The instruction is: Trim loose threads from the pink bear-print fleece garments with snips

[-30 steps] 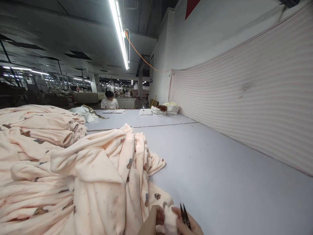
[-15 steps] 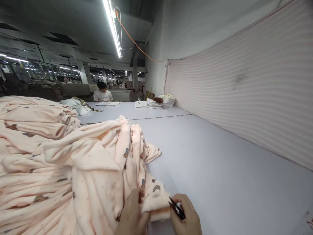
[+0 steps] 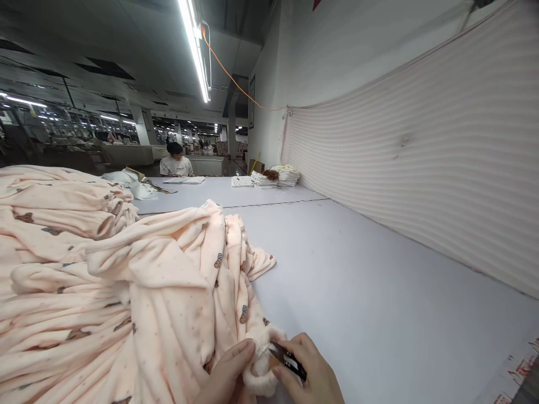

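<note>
Since half a second ago, my right hand (image 3: 310, 377), fingers wrapped on the black snips (image 3: 287, 359), has swung their tips against the fleecy cuff (image 3: 257, 375), now bunched and pinched by my left hand (image 3: 225, 375) at the peach pile's (image 3: 84, 269) near-right foot. Red print (image 3: 522, 367) far right of the pile is unreadable.

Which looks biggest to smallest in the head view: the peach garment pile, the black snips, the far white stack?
1. peach garment pile
2. black snips and far white stack look alike; distance leaves them unranked.

Nothing legible anywhere; red print on the sheet (image 3: 523, 371) at lower right of frame too blurred to read.
</note>
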`<state>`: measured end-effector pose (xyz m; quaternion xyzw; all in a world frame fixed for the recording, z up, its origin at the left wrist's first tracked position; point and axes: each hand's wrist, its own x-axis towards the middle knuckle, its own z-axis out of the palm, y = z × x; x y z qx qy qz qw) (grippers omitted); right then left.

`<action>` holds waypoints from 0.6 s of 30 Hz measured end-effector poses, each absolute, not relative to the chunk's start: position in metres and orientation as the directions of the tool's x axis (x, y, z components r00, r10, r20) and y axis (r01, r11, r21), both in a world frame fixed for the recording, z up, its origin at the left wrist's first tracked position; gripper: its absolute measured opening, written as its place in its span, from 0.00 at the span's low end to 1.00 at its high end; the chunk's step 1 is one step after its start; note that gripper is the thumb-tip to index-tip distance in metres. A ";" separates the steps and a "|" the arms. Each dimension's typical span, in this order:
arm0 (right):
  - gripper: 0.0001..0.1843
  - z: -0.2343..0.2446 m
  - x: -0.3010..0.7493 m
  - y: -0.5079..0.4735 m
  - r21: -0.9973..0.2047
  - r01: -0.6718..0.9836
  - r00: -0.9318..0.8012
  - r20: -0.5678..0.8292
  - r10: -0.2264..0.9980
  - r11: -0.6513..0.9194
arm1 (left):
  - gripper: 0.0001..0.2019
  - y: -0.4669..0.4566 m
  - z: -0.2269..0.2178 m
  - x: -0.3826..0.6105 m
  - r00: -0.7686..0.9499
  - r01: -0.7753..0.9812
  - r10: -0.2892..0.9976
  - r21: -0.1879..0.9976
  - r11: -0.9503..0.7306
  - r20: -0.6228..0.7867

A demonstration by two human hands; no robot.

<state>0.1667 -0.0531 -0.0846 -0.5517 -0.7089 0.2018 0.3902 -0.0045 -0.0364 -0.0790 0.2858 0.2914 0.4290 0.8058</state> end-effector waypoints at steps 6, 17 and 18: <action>0.13 -0.072 0.165 -0.061 -0.690 0.647 -0.101 0.345 0.933 0.325 | 0.24 -0.040 -0.074 -0.004 0.491 -0.485 0.838 0.724 0.491 -0.239; 0.13 -0.069 0.166 -0.063 -0.746 0.596 -0.115 0.287 0.951 0.297 | 0.23 -0.048 -0.072 0.000 0.522 -0.533 0.828 0.680 0.504 -0.205; 0.12 -0.070 0.166 -0.063 -0.755 0.585 -0.117 0.281 0.953 0.294 | 0.25 -0.048 -0.073 -0.002 0.504 -0.489 0.836 0.726 0.484 -0.217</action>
